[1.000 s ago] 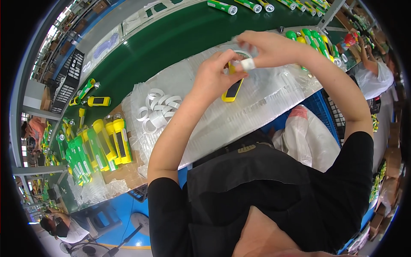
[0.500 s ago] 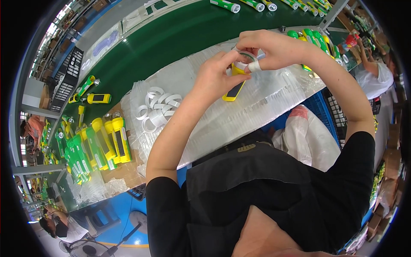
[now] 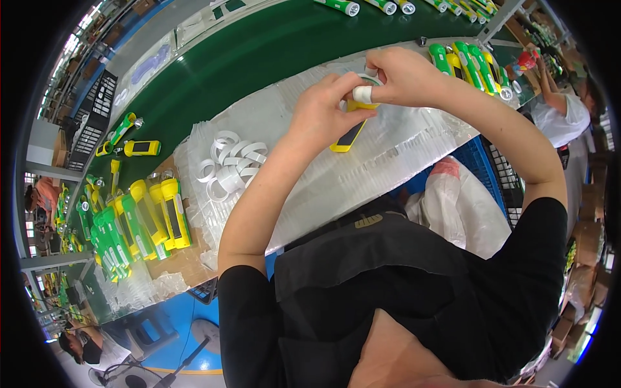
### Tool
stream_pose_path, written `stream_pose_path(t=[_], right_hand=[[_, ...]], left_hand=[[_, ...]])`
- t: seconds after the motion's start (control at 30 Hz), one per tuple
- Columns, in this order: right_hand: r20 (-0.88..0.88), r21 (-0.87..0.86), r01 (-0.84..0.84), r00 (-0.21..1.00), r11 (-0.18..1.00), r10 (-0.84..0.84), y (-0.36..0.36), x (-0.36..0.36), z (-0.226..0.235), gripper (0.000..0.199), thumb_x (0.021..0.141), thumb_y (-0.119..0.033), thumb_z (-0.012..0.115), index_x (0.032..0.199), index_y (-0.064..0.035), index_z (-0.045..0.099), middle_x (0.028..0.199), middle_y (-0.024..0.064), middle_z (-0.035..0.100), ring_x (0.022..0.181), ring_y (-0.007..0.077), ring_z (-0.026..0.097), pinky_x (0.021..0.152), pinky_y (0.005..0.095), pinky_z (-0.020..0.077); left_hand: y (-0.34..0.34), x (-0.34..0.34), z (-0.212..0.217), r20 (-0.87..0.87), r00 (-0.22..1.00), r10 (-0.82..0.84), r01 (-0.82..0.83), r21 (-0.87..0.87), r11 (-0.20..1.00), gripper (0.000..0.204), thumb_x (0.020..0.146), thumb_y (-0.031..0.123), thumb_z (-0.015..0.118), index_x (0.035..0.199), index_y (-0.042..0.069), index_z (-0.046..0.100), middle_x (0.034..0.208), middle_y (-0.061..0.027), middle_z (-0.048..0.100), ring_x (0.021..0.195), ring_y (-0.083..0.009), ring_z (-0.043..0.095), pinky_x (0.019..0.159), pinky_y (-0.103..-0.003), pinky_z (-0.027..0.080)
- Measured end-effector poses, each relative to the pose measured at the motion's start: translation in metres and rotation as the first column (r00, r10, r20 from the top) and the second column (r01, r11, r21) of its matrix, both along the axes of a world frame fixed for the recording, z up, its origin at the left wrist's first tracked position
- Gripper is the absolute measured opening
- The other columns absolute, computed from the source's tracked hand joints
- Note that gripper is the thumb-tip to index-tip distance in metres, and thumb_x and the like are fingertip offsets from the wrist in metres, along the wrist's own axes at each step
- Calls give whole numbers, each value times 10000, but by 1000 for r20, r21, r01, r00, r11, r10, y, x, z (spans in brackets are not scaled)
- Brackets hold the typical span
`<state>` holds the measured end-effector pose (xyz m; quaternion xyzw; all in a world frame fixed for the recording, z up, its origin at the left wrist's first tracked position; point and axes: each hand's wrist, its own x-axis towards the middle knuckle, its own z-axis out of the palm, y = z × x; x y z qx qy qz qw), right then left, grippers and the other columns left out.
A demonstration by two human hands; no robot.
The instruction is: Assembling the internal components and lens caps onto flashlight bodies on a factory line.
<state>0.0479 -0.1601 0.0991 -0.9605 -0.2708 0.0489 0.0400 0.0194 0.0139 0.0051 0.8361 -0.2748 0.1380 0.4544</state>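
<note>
My left hand (image 3: 321, 111) is closed round the head end of a yellow flashlight (image 3: 350, 137), whose body, with a long dark panel, slants down toward me. My right hand (image 3: 404, 76) is bent over that same head, fingers and thumb pinching a white ring (image 3: 369, 80) at its rim. White tape wraps the right thumb. How far the ring sits on the head is hidden by my fingers. Left of my hands, several loose white rings (image 3: 228, 165) lie heaped on the plastic-covered work surface (image 3: 284, 213).
Green and yellow flashlights (image 3: 132, 216) stand in a group at the left, with more flashlights (image 3: 475, 64) at the right and along the far edge. A white sack (image 3: 462, 210) is beside my lap, near a blue crate (image 3: 482, 168). Other people work at both sides.
The right hand has turned about the flashlight head, its taped thumb shifting left and up. The flashlight has moved slightly left in the picture; my left hand keeps its hold.
</note>
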Motion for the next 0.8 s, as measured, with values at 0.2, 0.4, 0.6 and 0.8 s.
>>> stream_pose_path(t=[0.2,0.4,0.6,0.8], right_hand=[[6,240,-355,931,904,364,-19,12,-9,590,752,-518,710,967,28,652,859,170,647,803,294,641,699,370,517],[-3,41,-79,997,996,80,-4,4,0,480,774,-400,734,987,20,638,827,150,636,741,283,630,649,368,494],[-41,280,-266,957,923,288,-20,17,-14,609,720,-542,725,924,25,632,770,149,626,712,278,622,625,366,492],[-74,121,0,997,993,9,0,6,-9,448,737,-324,798,927,14,573,770,105,579,689,208,562,612,334,462]], left_hand=[[3,-3,-1,57,998,-23,25,-48,999,355,703,93,846,979,74,623,882,-18,660,809,-148,631,702,-276,505],[2,2,-3,-16,1000,2,-2,-17,1000,345,704,101,846,980,86,640,933,-8,689,818,-143,628,707,-280,497],[-1,-3,-7,131,991,12,-2,-76,997,359,678,208,852,965,157,644,791,-58,604,687,-235,595,604,-352,482],[2,-2,-7,126,991,54,-50,-35,998,345,682,227,846,952,163,641,788,-49,607,694,-238,609,600,-353,488]])
